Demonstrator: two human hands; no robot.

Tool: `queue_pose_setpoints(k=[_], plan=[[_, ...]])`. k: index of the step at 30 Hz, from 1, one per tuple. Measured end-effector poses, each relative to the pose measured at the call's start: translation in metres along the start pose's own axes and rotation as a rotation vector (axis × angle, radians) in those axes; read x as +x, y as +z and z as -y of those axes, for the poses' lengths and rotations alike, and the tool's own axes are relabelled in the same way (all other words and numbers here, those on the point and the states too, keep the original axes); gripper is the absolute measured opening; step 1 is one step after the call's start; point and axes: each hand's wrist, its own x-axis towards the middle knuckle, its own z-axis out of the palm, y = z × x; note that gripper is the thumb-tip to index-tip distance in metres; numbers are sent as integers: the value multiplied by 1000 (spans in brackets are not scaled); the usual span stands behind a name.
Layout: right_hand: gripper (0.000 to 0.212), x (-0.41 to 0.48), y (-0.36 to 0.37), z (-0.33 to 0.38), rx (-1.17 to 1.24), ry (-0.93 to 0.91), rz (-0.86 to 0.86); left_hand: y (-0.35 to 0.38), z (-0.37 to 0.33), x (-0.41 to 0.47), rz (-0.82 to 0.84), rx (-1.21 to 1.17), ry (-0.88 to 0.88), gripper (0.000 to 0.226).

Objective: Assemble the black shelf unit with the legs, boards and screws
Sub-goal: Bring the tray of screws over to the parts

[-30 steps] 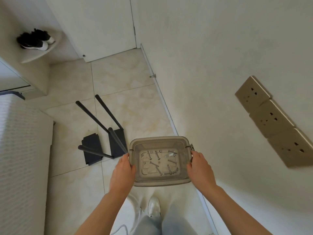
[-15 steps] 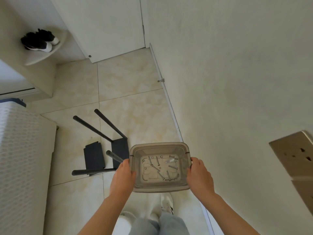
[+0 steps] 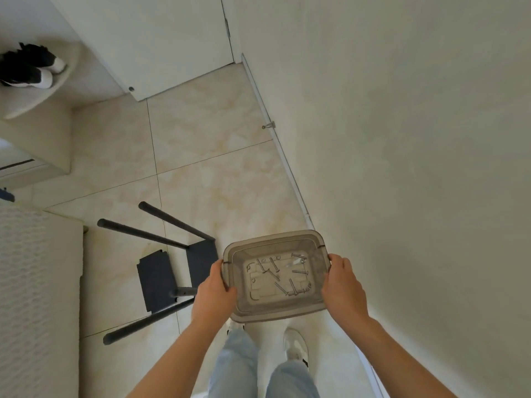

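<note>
While L hand [image 3: 214, 291] & R hand [image 3: 343, 285] grip its short sides, the clear tub [image 3: 273, 235] w/ screws [image 3: 299, 272] is held above the tiled floor [image 3: 215, 168].
Fingers of both hands curl round the rim, thumbs on top. The screws lie loose & scattered on the tub's bottom. Black legs [image 3: 143, 233] & two dark boards [image 3: 156, 278] lie on the floor just left of the tub, legs crossing the boards; can't tell if any are joined. Wall [image 3: 402, 139] close on the right.
</note>
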Motion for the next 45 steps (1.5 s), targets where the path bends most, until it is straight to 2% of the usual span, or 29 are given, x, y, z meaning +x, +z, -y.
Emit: queue_pose_setpoints(k=[4, 8, 13, 16, 21, 25, 34, 39, 41, 45], plan=[[49, 39, 30, -1, 55, 51, -17, 15, 3, 45, 69, -14, -19, 76], [52, 80, 86, -6, 127, 121, -24, 42, 24, 100, 127, 12, -25, 83], [57, 154, 167, -16, 188, 131, -41, 101, 69, 191, 95, 51, -55, 74], [62, 196, 219, -34, 184, 129, -55, 144, 102, 236, 79, 41, -39, 56], [64, 261, 302, -68, 130, 126, -45, 211, 157, 302, 124, 39, -36, 37], [63, 306, 358, -85, 94, 99, -41, 254, 192, 342, 170, -37, -51, 34], [73, 374, 446, -103, 0, -47, -36, 320, 255, 385, 153, -280, -162, 19], [73, 398, 466, -113, -62, -164, -83, 346, 276, 380, 308, -518, -308, 19], [69, 408, 472, -117, -83, -200, -103, 356, 282, 377, 382, -565, -322, 20], [69, 418, 487, -116, -127, -243, -114, 360, 293, 384, 417, -577, -312, 22]])
